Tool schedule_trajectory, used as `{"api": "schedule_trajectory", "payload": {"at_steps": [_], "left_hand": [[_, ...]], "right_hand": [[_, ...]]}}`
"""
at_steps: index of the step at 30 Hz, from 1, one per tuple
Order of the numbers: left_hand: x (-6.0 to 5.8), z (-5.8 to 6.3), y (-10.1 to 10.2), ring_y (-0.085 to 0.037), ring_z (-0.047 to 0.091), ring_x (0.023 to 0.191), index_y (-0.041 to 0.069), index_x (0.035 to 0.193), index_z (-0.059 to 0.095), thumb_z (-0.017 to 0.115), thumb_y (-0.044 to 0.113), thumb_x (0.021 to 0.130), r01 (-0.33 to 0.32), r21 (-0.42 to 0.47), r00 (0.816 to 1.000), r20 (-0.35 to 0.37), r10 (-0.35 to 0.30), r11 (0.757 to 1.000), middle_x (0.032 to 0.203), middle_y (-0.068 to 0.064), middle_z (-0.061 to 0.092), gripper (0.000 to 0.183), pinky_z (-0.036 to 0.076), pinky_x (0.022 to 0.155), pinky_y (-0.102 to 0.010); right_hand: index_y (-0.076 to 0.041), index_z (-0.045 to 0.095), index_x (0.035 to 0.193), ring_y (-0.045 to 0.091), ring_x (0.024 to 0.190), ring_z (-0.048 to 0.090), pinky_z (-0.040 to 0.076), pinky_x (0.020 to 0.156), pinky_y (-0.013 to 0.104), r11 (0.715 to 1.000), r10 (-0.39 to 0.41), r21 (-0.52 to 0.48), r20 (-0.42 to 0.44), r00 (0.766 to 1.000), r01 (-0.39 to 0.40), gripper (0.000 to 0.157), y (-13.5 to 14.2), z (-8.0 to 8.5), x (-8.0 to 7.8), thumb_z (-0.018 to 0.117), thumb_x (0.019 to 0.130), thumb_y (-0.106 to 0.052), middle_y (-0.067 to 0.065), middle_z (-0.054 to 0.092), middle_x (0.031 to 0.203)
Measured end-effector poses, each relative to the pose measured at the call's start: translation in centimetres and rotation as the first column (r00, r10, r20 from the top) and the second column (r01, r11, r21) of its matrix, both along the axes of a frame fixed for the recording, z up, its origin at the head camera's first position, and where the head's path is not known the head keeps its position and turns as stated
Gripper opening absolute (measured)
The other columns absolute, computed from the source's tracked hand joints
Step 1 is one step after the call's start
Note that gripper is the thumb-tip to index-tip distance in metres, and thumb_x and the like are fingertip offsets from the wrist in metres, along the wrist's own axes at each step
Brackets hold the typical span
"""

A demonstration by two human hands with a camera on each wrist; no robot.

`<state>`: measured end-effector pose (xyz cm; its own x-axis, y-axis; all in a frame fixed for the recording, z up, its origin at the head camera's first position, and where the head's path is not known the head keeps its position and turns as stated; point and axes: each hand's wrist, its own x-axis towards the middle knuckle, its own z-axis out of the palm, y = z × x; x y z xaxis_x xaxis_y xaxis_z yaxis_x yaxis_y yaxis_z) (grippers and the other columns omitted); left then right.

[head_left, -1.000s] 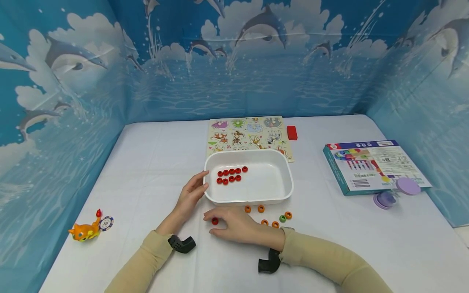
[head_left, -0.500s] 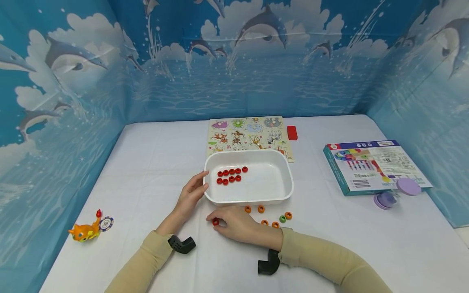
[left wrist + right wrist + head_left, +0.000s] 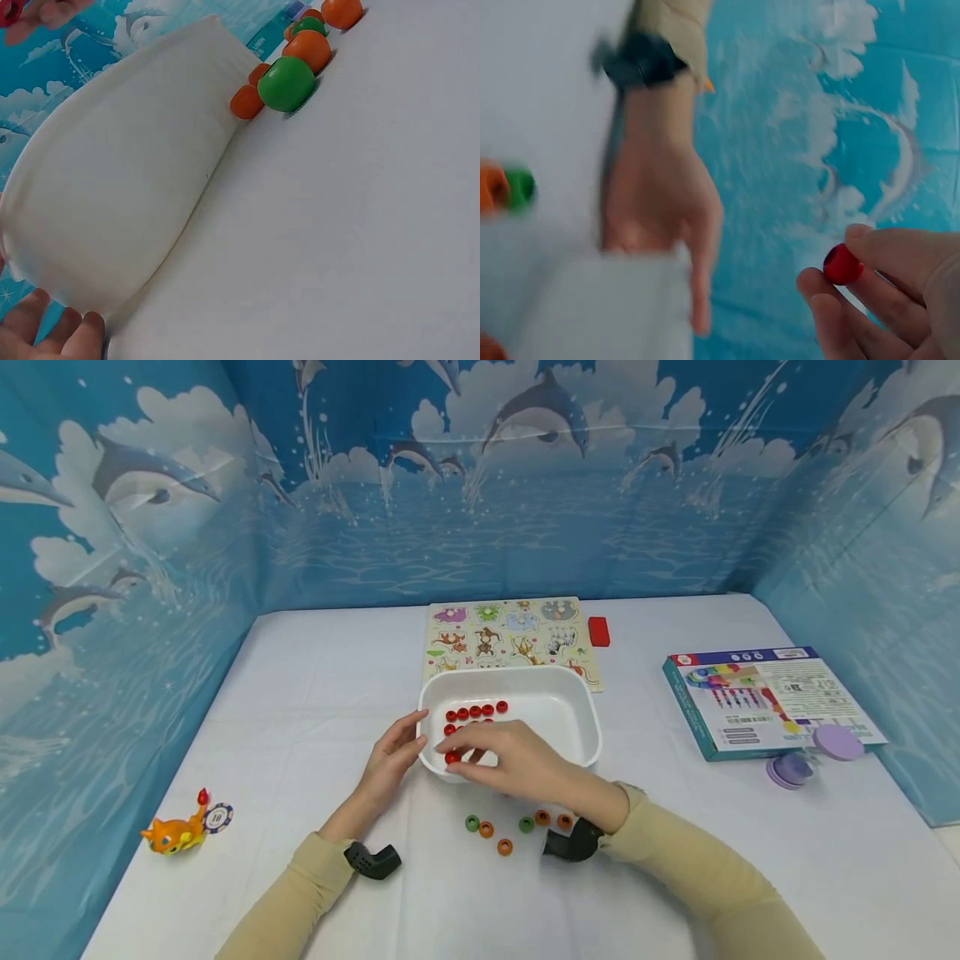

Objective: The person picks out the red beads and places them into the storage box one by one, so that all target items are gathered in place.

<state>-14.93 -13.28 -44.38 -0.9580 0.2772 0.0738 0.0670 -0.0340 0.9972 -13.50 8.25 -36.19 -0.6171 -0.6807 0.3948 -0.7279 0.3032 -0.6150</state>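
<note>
Over the front left part of the white plastic tray (image 3: pixel 558 752), my right hand (image 3: pixel 521 760) pinches a red bead (image 3: pixel 452 757) between thumb and fingertips. That bead shows clearly in the right wrist view, as a round red bead (image 3: pixel 843 265) with a dark hole. Two rows of red beads (image 3: pixel 475 712) lie on the tray's floor, the nearer row partly hidden by the right hand. At the tray's left end, my left hand (image 3: pixel 388 764) rests its extended fingers against the outer wall. The left wrist view shows its fingertips (image 3: pixel 82 337) at the wall's lower part.
Several orange beads (image 3: pixel 505 847) and green beads (image 3: pixel 526 824) lie in front of the tray. Behind it is an animal puzzle board (image 3: pixel 487 639) beside a red block (image 3: pixel 598 632). A toy box (image 3: pixel 765 702) and purple-lidded container (image 3: pixel 791 770) stand right, an orange toy (image 3: pixel 174 835) left.
My right hand has closed thumb and fingers on the red bead and carried it up from the table to over the tray. Beads formerly under that hand now show. The left hand has stayed put.
</note>
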Motion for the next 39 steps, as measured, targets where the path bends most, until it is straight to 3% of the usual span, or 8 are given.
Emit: {"api": "schedule_trajectory", "payload": {"at_steps": [3, 8, 13, 19, 27, 39], "left_hand": [[-0.1, -0.4, -0.1, -0.023, 0.016, 0.132, 0.003, 0.133, 0.036, 0.047, 0.009, 0.092, -0.003, -0.001, 1.0, 0.01, 0.003, 1.0, 0.145, -0.01, 0.021, 0.043, 0.024, 0.102, -0.043], [-0.8, -1.7, -0.4, -0.017, 0.018, 0.132, 0.012, 0.131, 0.043, 0.051, 0.015, 0.091, -0.023, 0.009, 0.999, 0.04, 0.023, 1.0, 0.144, -0.002, 0.024, 0.041, 0.026, 0.101, -0.038], [-1.0, -2.3, -0.5, -0.017, 0.02, 0.131, 0.011, 0.131, 0.043, 0.054, 0.021, 0.089, -0.03, 0.014, 0.999, 0.025, 0.03, 0.999, 0.144, -0.001, 0.025, 0.044, 0.026, 0.101, -0.037], [-0.7, -1.6, -0.4, -0.018, 0.019, 0.131, 0.009, 0.132, 0.041, 0.053, 0.019, 0.09, -0.03, 0.01, 0.999, 0.03, 0.03, 0.999, 0.144, -0.001, 0.024, 0.045, 0.026, 0.102, -0.037], [-1.0, -2.5, -0.4, -0.017, 0.021, 0.131, 0.011, 0.131, 0.043, 0.055, 0.023, 0.089, -0.044, 0.006, 0.999, 0.015, 0.044, 0.999, 0.143, 0.0, 0.026, 0.046, 0.028, 0.1, -0.038], [-1.3, -2.2, 0.0, -0.024, 0.017, 0.132, 0.003, 0.132, 0.038, 0.05, 0.009, 0.091, -0.021, 0.012, 1.0, 0.012, 0.02, 1.0, 0.145, -0.007, 0.023, 0.043, 0.025, 0.101, -0.041]], "right_hand": [[-0.015, 0.062, 0.109, 0.004, 0.088, 0.057, 0.048, 0.072, 0.02, 0.999, -0.042, 0.01, 0.018, 0.999, 0.041, 0.032, 1.5, 1.7, -1.8, 0.07, 0.078, -0.017, -0.007, 0.061, 0.103], [-0.013, 0.06, 0.108, 0.008, 0.085, 0.06, 0.051, 0.072, 0.026, 0.994, -0.095, 0.067, 0.194, 0.976, 0.084, 0.036, 3.6, 2.8, -5.2, 0.072, 0.075, -0.01, -0.002, 0.061, 0.101], [-0.013, 0.062, 0.103, 0.01, 0.085, 0.059, 0.049, 0.074, 0.025, 0.975, -0.095, 0.219, 0.303, 0.948, 0.028, 0.03, 4.5, 1.3, -8.2, 0.072, 0.074, -0.011, 0.001, 0.063, 0.096], [-0.011, 0.065, 0.1, 0.011, 0.081, 0.058, 0.048, 0.071, 0.026, 0.933, -0.114, 0.359, 0.312, 0.943, -0.006, 0.028, 4.7, -1.3, -10.8, 0.073, 0.074, -0.013, 0.002, 0.064, 0.091], [-0.011, 0.065, 0.1, 0.013, 0.077, 0.058, 0.048, 0.068, 0.028, 0.909, -0.078, 0.404, 0.4, 0.913, -0.099, 0.03, 4.3, -3.6, -12.7, 0.074, 0.072, -0.011, 0.0, 0.064, 0.09], [-0.013, 0.066, 0.1, 0.011, 0.079, 0.058, 0.048, 0.072, 0.027, 0.88, -0.139, 0.468, 0.408, 0.902, -0.076, 0.029, 4.4, -4.2, -12.9, 0.073, 0.072, -0.007, -0.004, 0.064, 0.09]]}}
